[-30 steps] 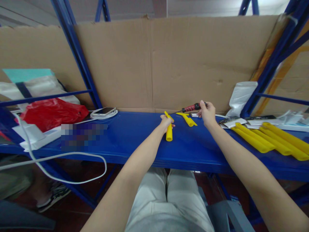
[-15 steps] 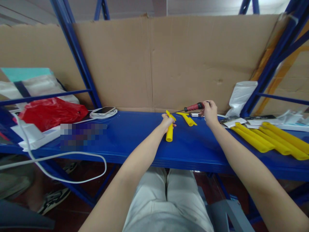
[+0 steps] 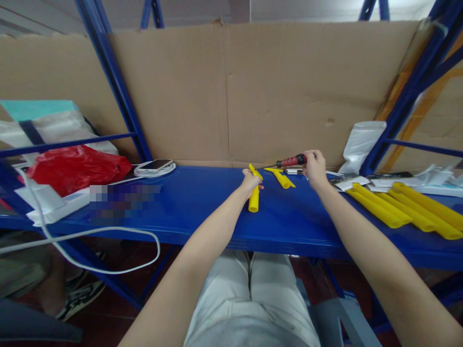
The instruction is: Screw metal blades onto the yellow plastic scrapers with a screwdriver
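My left hand (image 3: pixel 251 182) is closed around a yellow plastic tube piece (image 3: pixel 253 201), whose round end points toward me and whose narrower top pokes out above my fingers. In my right hand (image 3: pixel 315 167) is a screwdriver with a red and black handle (image 3: pixel 291 160), gripped near the handle's end. Its thin shaft points left and meets the top of the tube piece; the tip itself is too small to make out. Just right of my left hand, another yellow tube piece (image 3: pixel 282 180) lies on the blue shelf top (image 3: pixel 206 202).
Several long yellow tubes (image 3: pixel 387 207) lie at the right beside a white plastic bag (image 3: pixel 361 147). A phone (image 3: pixel 158 165) rests on a coiled white cable at the left, near a red plastic bag (image 3: pixel 81 166) and a power strip (image 3: pixel 65 209). Cardboard (image 3: pixel 173 96) stands behind.
My right hand and the screwdriver handle have shifted very slightly. My left hand keeps its hold on the tube piece in the same place.
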Demonstrator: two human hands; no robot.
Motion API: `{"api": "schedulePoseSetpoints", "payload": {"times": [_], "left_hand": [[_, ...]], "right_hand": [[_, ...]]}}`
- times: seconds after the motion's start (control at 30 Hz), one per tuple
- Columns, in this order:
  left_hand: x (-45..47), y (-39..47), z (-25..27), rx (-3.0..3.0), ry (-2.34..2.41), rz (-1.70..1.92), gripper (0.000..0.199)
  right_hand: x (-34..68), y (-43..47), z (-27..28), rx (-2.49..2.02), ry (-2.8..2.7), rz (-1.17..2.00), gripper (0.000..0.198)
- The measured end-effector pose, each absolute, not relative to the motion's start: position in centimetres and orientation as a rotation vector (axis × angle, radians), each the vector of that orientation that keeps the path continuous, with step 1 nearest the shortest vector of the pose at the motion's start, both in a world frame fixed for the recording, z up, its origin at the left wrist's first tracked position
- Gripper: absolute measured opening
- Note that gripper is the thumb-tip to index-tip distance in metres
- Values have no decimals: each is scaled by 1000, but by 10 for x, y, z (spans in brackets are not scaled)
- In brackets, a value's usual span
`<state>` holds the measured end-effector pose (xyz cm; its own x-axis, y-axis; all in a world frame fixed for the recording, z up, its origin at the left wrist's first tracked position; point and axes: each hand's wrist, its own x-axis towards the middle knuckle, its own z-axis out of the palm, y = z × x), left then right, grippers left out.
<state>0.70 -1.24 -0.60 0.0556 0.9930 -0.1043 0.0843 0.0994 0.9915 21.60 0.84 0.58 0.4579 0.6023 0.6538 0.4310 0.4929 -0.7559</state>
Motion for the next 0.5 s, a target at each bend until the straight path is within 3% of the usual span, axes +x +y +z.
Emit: {"api": "schedulePoseSetpoints", "payload": {"times": [0.17,0.4,0.5], "left_hand": [[6,-12,-6,1249,1288,1059,42],[7,-13,-5,1245,1293,1099,46],[7,-13,-5,1247,1302,1102,45]], "right_hand": [[216,4,8,-1100,-1183,199,46],[200,-12,19,-1136,-1080,420,31],[199,-12,17,-1119,-1091,417,35]]}}
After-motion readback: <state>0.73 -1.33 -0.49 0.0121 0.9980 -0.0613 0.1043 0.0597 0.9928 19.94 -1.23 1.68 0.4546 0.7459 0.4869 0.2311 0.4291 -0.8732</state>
